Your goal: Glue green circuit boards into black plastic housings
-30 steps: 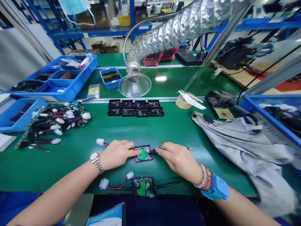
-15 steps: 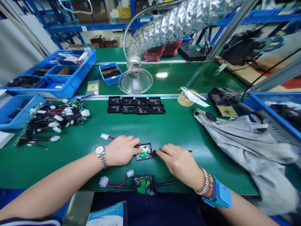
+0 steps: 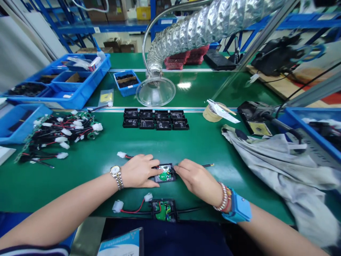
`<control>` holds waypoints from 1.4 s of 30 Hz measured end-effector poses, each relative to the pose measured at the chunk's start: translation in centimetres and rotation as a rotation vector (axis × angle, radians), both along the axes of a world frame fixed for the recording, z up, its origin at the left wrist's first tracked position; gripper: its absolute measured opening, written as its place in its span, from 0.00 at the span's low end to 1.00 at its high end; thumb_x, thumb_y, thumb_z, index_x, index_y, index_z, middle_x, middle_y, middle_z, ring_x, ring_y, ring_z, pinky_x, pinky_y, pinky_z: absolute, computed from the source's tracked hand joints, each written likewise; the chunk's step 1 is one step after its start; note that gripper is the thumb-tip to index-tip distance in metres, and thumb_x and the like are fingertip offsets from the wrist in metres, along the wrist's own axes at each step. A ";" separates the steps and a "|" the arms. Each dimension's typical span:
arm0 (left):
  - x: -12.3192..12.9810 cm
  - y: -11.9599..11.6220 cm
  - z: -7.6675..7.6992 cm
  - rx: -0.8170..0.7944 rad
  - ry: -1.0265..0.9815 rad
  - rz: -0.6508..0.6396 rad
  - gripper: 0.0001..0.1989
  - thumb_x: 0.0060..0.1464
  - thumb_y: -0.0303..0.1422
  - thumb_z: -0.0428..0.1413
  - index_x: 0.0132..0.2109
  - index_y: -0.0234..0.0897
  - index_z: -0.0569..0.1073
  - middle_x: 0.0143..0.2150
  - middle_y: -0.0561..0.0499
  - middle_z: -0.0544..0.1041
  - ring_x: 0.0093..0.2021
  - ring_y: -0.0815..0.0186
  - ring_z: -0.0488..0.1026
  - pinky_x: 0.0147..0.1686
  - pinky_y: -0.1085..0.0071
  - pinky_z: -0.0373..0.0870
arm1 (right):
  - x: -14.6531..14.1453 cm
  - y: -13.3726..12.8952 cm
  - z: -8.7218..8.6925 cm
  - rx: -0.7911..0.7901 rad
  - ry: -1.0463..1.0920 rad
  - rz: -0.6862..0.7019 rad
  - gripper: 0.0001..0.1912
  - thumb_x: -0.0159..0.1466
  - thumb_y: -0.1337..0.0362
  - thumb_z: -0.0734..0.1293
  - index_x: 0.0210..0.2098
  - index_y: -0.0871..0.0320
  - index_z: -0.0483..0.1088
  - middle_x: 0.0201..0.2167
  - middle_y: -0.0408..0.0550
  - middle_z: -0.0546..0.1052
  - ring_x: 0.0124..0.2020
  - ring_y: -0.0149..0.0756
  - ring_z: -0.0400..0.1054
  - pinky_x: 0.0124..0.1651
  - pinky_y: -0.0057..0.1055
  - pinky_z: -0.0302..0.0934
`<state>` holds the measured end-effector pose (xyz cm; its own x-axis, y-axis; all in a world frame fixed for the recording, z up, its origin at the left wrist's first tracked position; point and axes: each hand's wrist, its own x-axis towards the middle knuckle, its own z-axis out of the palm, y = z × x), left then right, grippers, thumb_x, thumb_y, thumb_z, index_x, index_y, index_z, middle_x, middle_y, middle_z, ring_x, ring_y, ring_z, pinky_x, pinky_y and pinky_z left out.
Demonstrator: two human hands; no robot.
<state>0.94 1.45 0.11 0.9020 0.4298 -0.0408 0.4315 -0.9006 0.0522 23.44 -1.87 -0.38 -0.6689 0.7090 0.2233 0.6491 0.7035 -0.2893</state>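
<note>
Head view, from my end: left hand [image 3: 140, 172] just spread its thumb wide beside the black case [image 3: 168, 180] on the table [image 3: 106, 142], steadying it, I reckon. Right hand [image 3: 198, 176]: narrow grip at the case's edge (pinching the cable [image 3: 208, 165]? can't tell).

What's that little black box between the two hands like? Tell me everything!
The black box looks like plastic: a shallow, open rectangle lying flat on the green table. Inside are a green circuit board and thin wires, one yellow. The left hand covers its left end, a fingertip over the board. The right hand has its fingertips at the right end; exactly what they grip is hidden.
</note>
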 end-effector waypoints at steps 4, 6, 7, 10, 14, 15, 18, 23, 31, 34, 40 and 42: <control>0.0 0.0 0.1 0.005 0.001 -0.004 0.20 0.52 0.48 0.49 0.46 0.41 0.69 0.40 0.48 0.69 0.34 0.64 0.63 0.27 0.71 0.59 | -0.3 -0.7 -0.9 0.084 0.037 -0.068 0.12 0.63 0.73 0.55 0.30 0.65 0.68 0.22 0.48 0.66 0.25 0.32 0.58 0.29 0.28 0.55; 0.0 0.0 0.0 0.006 0.002 -0.004 0.20 0.53 0.48 0.49 0.46 0.40 0.69 0.40 0.48 0.69 0.34 0.64 0.63 0.27 0.71 0.59 | -0.3 -0.9 -0.8 0.097 -0.006 -0.086 0.12 0.62 0.74 0.55 0.27 0.64 0.67 0.22 0.47 0.65 0.24 0.32 0.56 0.29 0.28 0.53; 0.0 0.0 0.0 0.007 0.003 -0.004 0.20 0.53 0.48 0.49 0.46 0.40 0.69 0.40 0.48 0.69 0.34 0.64 0.63 0.27 0.71 0.59 | -0.3 -1.0 -0.7 0.096 -0.033 -0.083 0.11 0.61 0.75 0.56 0.27 0.63 0.67 0.22 0.47 0.65 0.24 0.32 0.55 0.29 0.28 0.52; 0.0 0.1 -0.1 0.003 0.006 -0.010 0.20 0.53 0.48 0.48 0.46 0.40 0.69 0.40 0.48 0.68 0.34 0.64 0.63 0.28 0.71 0.59 | -0.3 -0.7 -0.4 0.066 -0.114 -0.032 0.10 0.58 0.77 0.57 0.26 0.62 0.66 0.23 0.47 0.66 0.25 0.33 0.54 0.29 0.29 0.51; 0.1 0.2 -0.1 -0.015 0.017 -0.015 0.20 0.54 0.48 0.48 0.46 0.40 0.68 0.40 0.48 0.68 0.35 0.64 0.63 0.27 0.71 0.59 | -0.6 -0.1 -0.1 0.000 -0.239 0.058 0.09 0.56 0.77 0.58 0.24 0.61 0.65 0.24 0.46 0.67 0.25 0.33 0.54 0.28 0.30 0.49; 0.1 0.2 0.0 -0.018 0.020 -0.015 0.20 0.53 0.48 0.48 0.46 0.40 0.68 0.40 0.48 0.68 0.35 0.64 0.63 0.27 0.71 0.59 | -0.7 0.0 -0.1 -0.009 -0.263 0.069 0.09 0.56 0.77 0.58 0.24 0.61 0.65 0.24 0.46 0.67 0.25 0.33 0.54 0.28 0.30 0.49; 0.1 0.0 0.1 0.000 0.026 -0.013 0.19 0.54 0.47 0.48 0.46 0.41 0.68 0.42 0.48 0.68 0.35 0.63 0.63 0.28 0.71 0.60 | -0.8 0.1 0.0 -0.016 -0.305 0.062 0.09 0.57 0.77 0.59 0.25 0.61 0.65 0.25 0.47 0.67 0.26 0.33 0.56 0.30 0.30 0.50; -0.1 -0.8 -0.1 0.072 0.021 -0.022 0.18 0.57 0.44 0.46 0.49 0.41 0.66 0.50 0.47 0.67 0.36 0.64 0.62 0.28 0.70 0.60 | -0.7 -0.3 -0.4 -0.012 -0.313 0.001 0.07 0.58 0.76 0.60 0.27 0.61 0.66 0.26 0.47 0.67 0.27 0.34 0.58 0.32 0.30 0.53; -0.7 -1.1 -0.8 0.017 -0.011 -0.043 0.14 0.60 0.39 0.44 0.50 0.46 0.66 0.52 0.53 0.68 0.34 0.65 0.60 0.26 0.72 0.59 | -0.2 -0.3 -0.5 -0.102 -0.225 -0.055 0.05 0.59 0.74 0.61 0.30 0.63 0.68 0.26 0.48 0.68 0.29 0.34 0.62 0.33 0.29 0.58; -0.7 -0.7 -1.0 -0.006 -0.042 -0.066 0.13 0.59 0.39 0.45 0.49 0.45 0.67 0.51 0.54 0.69 0.34 0.66 0.61 0.26 0.73 0.59 | 0.5 -0.1 -0.6 -0.179 -0.091 -0.058 0.07 0.62 0.72 0.59 0.31 0.64 0.68 0.28 0.49 0.68 0.28 0.32 0.62 0.32 0.28 0.59; -0.6 -0.5 -1.4 -0.035 -0.056 -0.085 0.13 0.59 0.38 0.45 0.48 0.45 0.68 0.52 0.54 0.69 0.35 0.66 0.62 0.24 0.74 0.60 | 0.6 0.0 -1.6 -0.176 0.045 0.004 0.10 0.62 0.75 0.56 0.30 0.65 0.67 0.25 0.49 0.67 0.27 0.32 0.60 0.32 0.28 0.59; -0.6 -0.5 -1.3 -0.038 -0.053 -0.086 0.13 0.59 0.38 0.46 0.48 0.44 0.68 0.51 0.53 0.70 0.35 0.66 0.62 0.24 0.74 0.60 | 0.4 0.0 -1.9 -0.167 0.063 0.004 0.11 0.62 0.75 0.55 0.30 0.65 0.67 0.25 0.49 0.67 0.27 0.32 0.60 0.31 0.28 0.59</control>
<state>0.37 0.91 -1.20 0.9370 0.3493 -0.0071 0.3480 -0.9312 0.1081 23.84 -1.84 -2.26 -0.6603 0.7370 0.1443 0.6231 0.6449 -0.4427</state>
